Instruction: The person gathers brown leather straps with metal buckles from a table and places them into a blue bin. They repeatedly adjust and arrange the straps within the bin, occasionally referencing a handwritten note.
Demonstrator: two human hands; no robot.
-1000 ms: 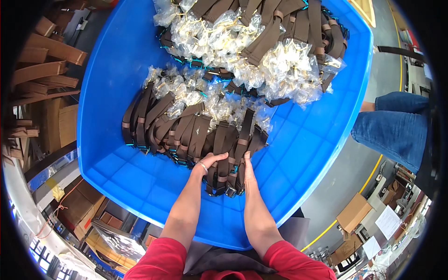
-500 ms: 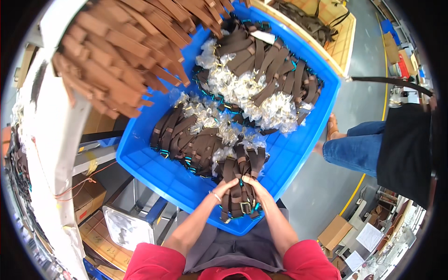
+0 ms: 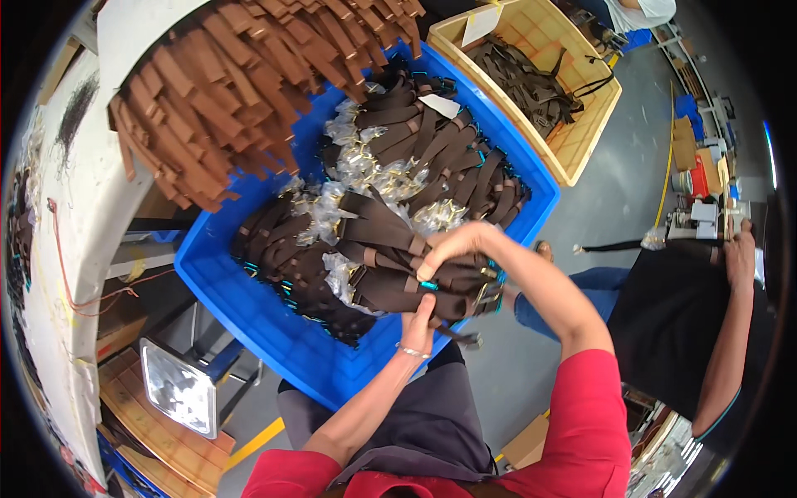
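Above the near-right edge of the blue bin [image 3: 332, 375], head view: holding bundle of dark brown straps [image 3: 386, 288]. Grasping it from the near side with left hand [image 3: 418, 332], thumb up against it, other fingers mostly hidden; clasping its top with right hand [image 3: 458, 244], fingers curled over. Poking past the rim at the buckle end. Packed inside with more straps [image 3: 286, 261], leaving bare blue along near wall. Bordered far right by yellow bin [image 3: 525, 126], overhung far left by brown strips [image 3: 224, 91]. Open to the right onto grey floor [image 3: 618, 192], up to person in black [image 3: 664, 324].
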